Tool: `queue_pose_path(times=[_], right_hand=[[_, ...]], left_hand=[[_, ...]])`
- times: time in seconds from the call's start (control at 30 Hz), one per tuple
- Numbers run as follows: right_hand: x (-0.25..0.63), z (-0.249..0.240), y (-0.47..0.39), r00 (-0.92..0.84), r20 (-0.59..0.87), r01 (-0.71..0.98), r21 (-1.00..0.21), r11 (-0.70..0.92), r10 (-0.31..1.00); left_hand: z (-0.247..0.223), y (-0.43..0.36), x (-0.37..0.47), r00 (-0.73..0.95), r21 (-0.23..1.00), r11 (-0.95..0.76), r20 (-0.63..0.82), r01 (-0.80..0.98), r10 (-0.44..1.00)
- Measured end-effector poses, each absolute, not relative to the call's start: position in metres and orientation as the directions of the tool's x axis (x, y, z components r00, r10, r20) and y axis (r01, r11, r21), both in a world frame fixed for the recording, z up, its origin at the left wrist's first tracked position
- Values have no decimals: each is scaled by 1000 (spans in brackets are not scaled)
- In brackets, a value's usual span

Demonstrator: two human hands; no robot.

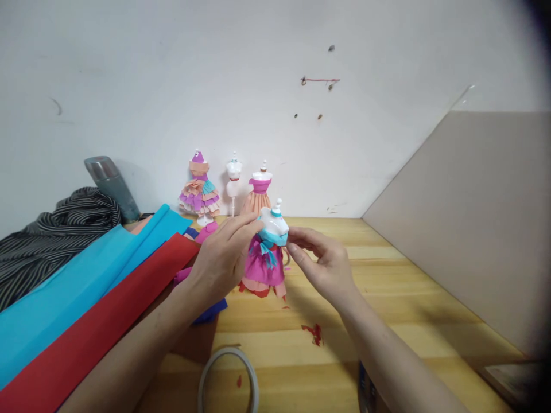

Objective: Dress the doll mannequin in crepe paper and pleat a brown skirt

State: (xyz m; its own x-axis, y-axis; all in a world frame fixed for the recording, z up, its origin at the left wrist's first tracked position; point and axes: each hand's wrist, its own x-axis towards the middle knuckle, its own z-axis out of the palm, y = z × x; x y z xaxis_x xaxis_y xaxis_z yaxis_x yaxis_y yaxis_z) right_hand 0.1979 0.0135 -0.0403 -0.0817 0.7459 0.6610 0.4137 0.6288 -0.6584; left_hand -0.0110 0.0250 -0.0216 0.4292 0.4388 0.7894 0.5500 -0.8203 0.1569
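Note:
A small white dress form [272,221] stands between my hands, wearing a light blue crepe paper top [272,237] with a bow and a magenta paper skirt [263,265] over peach and red layers. My left hand [226,248] is closed against the form's left side, its fingertips at the blue top and its thumb partly hidden. On the other side, my right hand [323,263] has thumb and fingertips drawn together at the edge of the blue top; any bit of paper between them is small.
Behind stand a ruffled-dress form [200,189], a bare form [233,172] and a peach-skirted form [259,186]. Red [124,307] and blue paper [81,287], striped cloth [64,235] and a bottle [112,186] lie left. A tape roll [255,381] and red scraps [316,334] are in front.

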Motion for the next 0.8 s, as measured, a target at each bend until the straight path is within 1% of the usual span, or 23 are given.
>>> queue_pose_path(times=[0.07, 0.17, 0.27, 0.33, 0.4, 0.47, 0.57, 0.63, 0.7, 0.8], right_hand=[[197, -41, 12, -86, 716, 465, -586, 664, 693], [197, -41, 10, -99, 813, 549, -436, 713, 574], [197, -38, 10, -140, 862, 597, -319, 736, 487], [198, -35, 10, -151, 875, 612, -283, 738, 461], [198, -32, 11, -136, 877, 624, -286, 727, 462], [197, -27, 13, -108, 869, 624, -319, 713, 483], [193, -17, 19, -79, 846, 626, -369, 686, 527], [190, -10, 26, -58, 828, 645, -395, 654, 557], [188, -5, 33, -29, 804, 656, -433, 618, 594], [190, -1, 41, -12, 755, 641, -498, 584, 656]], left_hand=[[-21, 26, -11, 451, 129, -827, 787, 547, 420], [-21, 28, -11, 463, 100, -822, 785, 561, 411], [-25, 36, -11, 425, 150, -815, 792, 560, 438], [-29, 43, -13, 395, 211, -822, 797, 528, 458], [-32, 48, -15, 355, 296, -815, 788, 498, 503], [-33, 51, -16, 284, 435, -765, 748, 475, 600], [-31, 52, -14, 202, 681, -632, 605, 371, 770], [-27, 54, -10, 210, 799, -542, 501, 260, 839], [-24, 58, -5, 225, 869, -462, 421, 179, 879], [-20, 66, -3, 204, 928, -345, 314, 138, 927]])
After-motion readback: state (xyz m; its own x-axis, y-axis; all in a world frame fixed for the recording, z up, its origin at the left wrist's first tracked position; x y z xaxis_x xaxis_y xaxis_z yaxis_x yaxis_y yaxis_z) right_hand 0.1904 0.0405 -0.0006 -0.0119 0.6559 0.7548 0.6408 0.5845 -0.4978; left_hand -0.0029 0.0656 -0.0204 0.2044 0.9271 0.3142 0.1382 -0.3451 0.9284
